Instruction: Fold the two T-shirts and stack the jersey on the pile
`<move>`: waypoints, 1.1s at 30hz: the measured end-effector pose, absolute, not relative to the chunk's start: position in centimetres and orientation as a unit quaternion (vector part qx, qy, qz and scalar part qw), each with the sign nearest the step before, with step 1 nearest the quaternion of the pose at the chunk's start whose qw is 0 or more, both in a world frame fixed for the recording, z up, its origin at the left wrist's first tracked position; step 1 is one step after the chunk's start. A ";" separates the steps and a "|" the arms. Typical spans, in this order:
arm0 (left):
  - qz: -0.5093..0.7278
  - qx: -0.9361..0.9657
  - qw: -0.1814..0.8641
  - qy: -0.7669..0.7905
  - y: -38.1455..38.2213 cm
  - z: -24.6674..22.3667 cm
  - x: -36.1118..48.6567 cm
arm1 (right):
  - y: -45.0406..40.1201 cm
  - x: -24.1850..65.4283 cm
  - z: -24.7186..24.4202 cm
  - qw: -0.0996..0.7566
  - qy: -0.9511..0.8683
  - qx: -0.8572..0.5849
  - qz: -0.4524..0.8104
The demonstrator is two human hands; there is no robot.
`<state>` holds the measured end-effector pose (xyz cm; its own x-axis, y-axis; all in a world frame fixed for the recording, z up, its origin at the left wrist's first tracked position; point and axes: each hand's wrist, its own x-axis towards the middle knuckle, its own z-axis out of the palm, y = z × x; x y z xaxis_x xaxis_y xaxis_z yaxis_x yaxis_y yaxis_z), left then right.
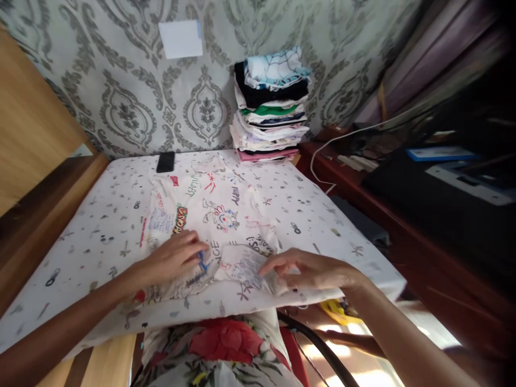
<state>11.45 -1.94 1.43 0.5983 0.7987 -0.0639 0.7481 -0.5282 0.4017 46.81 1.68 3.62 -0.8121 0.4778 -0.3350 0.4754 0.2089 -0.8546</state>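
Observation:
A white shirt covered with coloured drawings and handwriting lies spread on the table. My left hand rests on its near left part, fingers curled and closed on the fabric beside a blue print. Toward the near right corner, my right hand hovers low with thumb and fingers apart, its fingertips at a flap of the shirt marked with blue writing. The palm side of my left hand is hidden. Several small wrinkles run along the shirt's near edge.
A tall stack of folded clothes stands at the table's back right. A black phone lies near the back left. The table has a patterned white cover. To the right is a dark red desk with a white cable.

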 end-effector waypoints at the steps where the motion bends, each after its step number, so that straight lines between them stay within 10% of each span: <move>1: 0.052 0.876 0.189 0.441 -2.5 1.4 11.5 | 1.8 46.7 3.4 -0.014 -0.778 -0.311 0.545; 11: -0.027 0.777 0.407 0.479 -2.1 4.9 4.1 | 4.0 47.3 3.0 -0.054 -0.709 -0.352 0.609; 18: 0.137 0.642 0.082 0.750 7.4 1.1 4.6 | 13.6 36.9 0.2 0.208 -0.839 -0.388 0.318; 33: 0.184 0.469 0.091 0.859 17.5 -1.3 -2.6 | 28.1 28.7 -3.8 0.134 -0.846 -0.511 0.072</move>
<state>-2.55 17.45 -1.28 -0.5442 0.8388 0.0167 0.7719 0.4927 0.4017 28.72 28.13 -3.80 -0.4427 0.8836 0.1525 0.8450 0.4680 -0.2588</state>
